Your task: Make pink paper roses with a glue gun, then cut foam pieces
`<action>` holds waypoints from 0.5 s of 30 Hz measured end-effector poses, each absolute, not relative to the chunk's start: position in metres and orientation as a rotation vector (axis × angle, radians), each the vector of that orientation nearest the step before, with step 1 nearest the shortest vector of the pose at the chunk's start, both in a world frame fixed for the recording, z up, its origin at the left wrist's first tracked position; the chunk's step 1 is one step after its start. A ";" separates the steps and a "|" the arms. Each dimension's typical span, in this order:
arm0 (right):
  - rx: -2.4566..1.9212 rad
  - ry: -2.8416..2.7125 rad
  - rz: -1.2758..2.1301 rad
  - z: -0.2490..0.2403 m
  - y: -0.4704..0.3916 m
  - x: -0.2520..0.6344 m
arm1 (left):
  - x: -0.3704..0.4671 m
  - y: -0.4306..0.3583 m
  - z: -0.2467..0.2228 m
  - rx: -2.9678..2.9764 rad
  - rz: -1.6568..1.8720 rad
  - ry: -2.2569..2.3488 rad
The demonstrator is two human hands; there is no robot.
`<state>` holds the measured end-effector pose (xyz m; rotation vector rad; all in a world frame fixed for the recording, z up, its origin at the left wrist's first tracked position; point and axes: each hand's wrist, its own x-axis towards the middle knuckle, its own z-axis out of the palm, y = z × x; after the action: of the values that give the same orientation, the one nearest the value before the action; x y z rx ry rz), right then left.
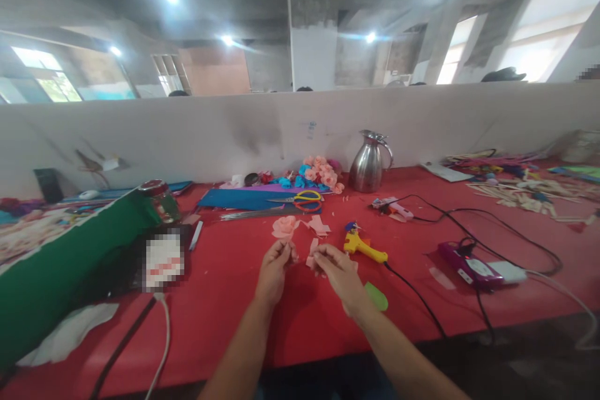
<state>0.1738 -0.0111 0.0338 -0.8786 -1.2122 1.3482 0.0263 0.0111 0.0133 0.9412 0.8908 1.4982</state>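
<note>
ok so both hands are out over the red table [319, 328], close together with a small gap between. right hand [338, 267] has a pink piece [312, 251] pinched between thumb and fingers, looks like crepe paper to me. left hand [273, 269] has its fingertips together with a bit of pink showing there, but i can't tell what it's really gripping. the pink flower [284, 226] sits just past those left fingertips, and whether it's held from below or just lying there, no idea, the fingers hide it.

for handling this stuff well, i'd pinch petals only by the bottom edge and go light, since thin paper like that probably creases or tears easy. i'd also turn the flower with the left hand instead of reaching around it with the right.

pink scraps [319, 225] lie just beyond the right hand, handy spot imo. glue gun [370, 250] is on the right, near that hand, and its cord runs off toward the table edge, so i'd watch the forearm there. treat the nozzle as hot too. scissors [296, 199] are further back.
</note>
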 end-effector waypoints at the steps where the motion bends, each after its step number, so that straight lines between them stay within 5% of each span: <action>1: -0.891 -1.274 1.320 0.030 -0.011 0.175 | 0.026 0.011 0.014 0.906 1.506 0.876; 11: -1.241 -1.451 0.797 0.013 0.016 0.243 | 0.022 0.014 0.014 0.707 1.534 0.835; 15: -1.555 -1.701 0.293 0.002 0.029 0.274 | 0.022 0.013 0.016 0.683 1.531 0.840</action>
<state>0.2735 0.0288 0.0020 -1.5553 -1.7010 0.2930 0.0218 0.0127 0.0158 0.6828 0.8402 1.5313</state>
